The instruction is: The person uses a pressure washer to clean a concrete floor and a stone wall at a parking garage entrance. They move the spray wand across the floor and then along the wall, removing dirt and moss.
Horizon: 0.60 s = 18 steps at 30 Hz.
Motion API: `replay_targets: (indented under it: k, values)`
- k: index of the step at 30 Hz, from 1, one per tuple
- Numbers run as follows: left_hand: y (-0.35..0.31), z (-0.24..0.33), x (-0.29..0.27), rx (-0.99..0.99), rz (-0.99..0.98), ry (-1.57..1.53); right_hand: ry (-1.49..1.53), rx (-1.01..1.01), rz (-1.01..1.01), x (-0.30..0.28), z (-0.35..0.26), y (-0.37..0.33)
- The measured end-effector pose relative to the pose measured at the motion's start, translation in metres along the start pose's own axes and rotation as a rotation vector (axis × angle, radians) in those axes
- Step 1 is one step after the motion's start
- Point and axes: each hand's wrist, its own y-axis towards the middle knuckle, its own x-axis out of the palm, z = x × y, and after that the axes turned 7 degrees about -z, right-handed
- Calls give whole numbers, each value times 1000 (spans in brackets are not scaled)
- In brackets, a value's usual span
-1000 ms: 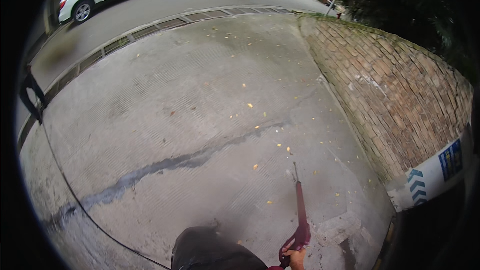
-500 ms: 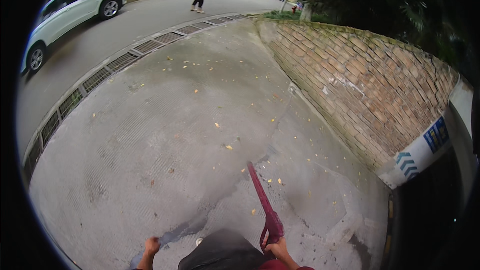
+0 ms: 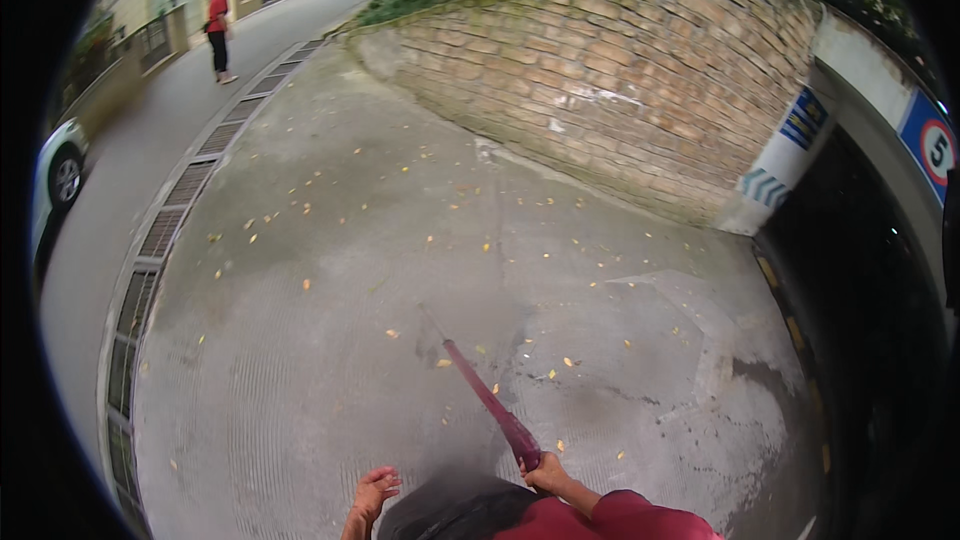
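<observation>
My right hand (image 3: 545,472) is closed round the rear handle of a dark red leaf blower (image 3: 490,400) with a long, narrowing tube. Its tip points ahead and a little left, down toward the concrete, and a thin faint streak shows just beyond it. Low in the picture, my left hand (image 3: 376,488) hangs with nothing in it, fingers loosely apart. Small yellow leaves (image 3: 392,333) lie scattered on the concrete ground (image 3: 330,370) around the tip and farther off.
A stone wall (image 3: 620,90) curves along the right to a dark entrance (image 3: 860,270) with a striped pillar (image 3: 775,165). A grated drain (image 3: 185,183) borders the road on the left. A person in red (image 3: 218,28) and a white car (image 3: 62,170) are beyond it.
My view has turned right, so car and person sit farther left. The blower's tip has swung left in the picture. My left hand's fingers have loosened from a closed fist.
</observation>
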Motion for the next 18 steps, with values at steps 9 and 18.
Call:
replay_targets:
  k: [9,18]
  values:
    - [187,234,71,-309,-449,-86,19,117,159,111,-172,83]
    - [225,457,91,-43,-492,-70,-132,107,355,206,-384,182]
